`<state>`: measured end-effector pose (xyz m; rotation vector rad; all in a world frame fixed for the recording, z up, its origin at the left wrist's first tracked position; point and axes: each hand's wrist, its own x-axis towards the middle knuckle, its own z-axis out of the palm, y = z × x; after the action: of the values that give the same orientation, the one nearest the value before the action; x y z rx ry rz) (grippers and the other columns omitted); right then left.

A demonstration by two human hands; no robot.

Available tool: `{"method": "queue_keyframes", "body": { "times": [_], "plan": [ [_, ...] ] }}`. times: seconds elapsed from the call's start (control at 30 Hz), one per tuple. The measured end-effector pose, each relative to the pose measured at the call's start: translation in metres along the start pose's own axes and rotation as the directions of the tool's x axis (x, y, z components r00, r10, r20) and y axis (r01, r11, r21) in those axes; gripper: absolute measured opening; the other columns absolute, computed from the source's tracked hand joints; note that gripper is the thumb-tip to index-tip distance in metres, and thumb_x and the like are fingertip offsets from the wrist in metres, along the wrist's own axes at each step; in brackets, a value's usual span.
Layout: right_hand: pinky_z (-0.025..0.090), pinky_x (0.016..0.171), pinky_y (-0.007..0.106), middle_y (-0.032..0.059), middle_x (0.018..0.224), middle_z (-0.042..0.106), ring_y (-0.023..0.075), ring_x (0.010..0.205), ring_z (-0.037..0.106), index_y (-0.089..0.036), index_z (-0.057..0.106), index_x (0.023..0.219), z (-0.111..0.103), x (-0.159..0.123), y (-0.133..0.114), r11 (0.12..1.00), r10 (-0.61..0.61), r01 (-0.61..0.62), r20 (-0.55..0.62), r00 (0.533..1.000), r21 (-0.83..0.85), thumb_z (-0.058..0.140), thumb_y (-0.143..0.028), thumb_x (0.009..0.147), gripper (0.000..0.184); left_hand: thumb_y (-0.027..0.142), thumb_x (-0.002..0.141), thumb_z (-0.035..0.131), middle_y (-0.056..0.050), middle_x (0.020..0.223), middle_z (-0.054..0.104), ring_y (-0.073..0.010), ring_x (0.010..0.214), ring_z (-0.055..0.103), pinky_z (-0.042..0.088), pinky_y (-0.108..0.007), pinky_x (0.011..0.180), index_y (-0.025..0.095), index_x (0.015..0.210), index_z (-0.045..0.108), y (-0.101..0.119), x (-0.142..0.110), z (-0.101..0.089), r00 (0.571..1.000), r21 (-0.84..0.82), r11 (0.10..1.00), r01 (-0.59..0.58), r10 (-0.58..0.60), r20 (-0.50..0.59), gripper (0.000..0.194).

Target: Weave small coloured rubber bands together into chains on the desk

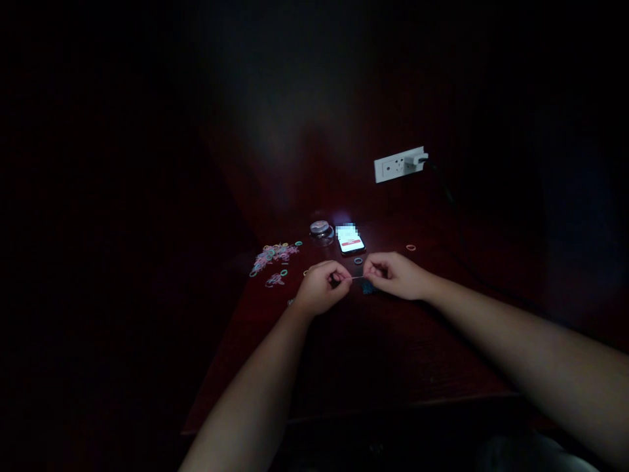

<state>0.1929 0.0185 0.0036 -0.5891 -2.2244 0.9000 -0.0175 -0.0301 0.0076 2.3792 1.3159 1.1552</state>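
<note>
A thin pale elastic band point(358, 278) is drawn taut between my two hands over the dark table. My left hand point(322, 287) pinches one end between thumb and fingertips. At the other end, my right hand point(394, 275) is closed in a similar pinch. Partly covered by the right hand, a small dark teal clump point(367, 288) lies on the table; what it is made of is hard to make out. Just beyond the hands is a single light ring-shaped band point(358, 261). A heap of coloured elastic bands point(275, 254) sits left of my left hand.
On the reddish-brown table point(373, 354), a lit phone point(350, 240) lies beside a clear round container point(321, 232). An orange-pink band point(411, 248) rests at the right. A plug with a dark cable sits in the wall socket point(399, 164). The surroundings are very dark.
</note>
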Motion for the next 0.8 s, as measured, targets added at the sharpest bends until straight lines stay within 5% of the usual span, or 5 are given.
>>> {"method": "queue_keyframes", "body": {
  "times": [0.57,0.7,0.8],
  "plan": [
    [0.034,0.052,0.021,-0.0017,0.063,0.050,0.0092,0.056,0.043,-0.015,0.056,0.076,0.001,0.001,0.002,1.000,0.000,0.000,0.003,1.000,-0.013,0.055,-0.024,0.076,0.008,0.018,0.077,0.062,-0.003,0.080,0.064,-0.0116,0.071,0.057,0.044,-0.023,0.064,0.017,0.088,0.066,-0.001,0.000,-0.001,0.999,-0.025,0.999,-0.037,0.037,0.020,0.012],
    [0.034,0.053,0.022,-0.0015,0.062,0.053,0.0092,0.054,0.045,-0.017,0.056,0.071,-0.018,0.001,0.004,0.976,0.036,-0.037,-0.012,0.999,-0.216,0.054,-0.023,0.075,0.008,0.021,0.081,0.060,-0.002,0.077,0.064,-0.0107,0.067,0.055,0.043,-0.023,0.061,0.017,0.084,0.067,-0.004,-0.001,-0.002,1.000,0.006,1.000,-0.006,0.006,0.018,0.008],
    [0.035,0.054,0.023,0.0000,0.063,0.059,0.0100,0.053,0.050,-0.017,0.056,0.071,-0.042,0.001,0.006,0.907,0.169,-0.195,-0.101,0.980,-0.374,0.052,-0.021,0.074,0.006,0.021,0.081,0.061,-0.002,0.076,0.064,-0.0105,0.067,0.056,0.042,-0.022,0.060,0.018,0.083,0.067,-0.006,-0.001,-0.003,1.000,0.010,1.000,0.007,-0.007,0.002,0.008]
  ]
}}
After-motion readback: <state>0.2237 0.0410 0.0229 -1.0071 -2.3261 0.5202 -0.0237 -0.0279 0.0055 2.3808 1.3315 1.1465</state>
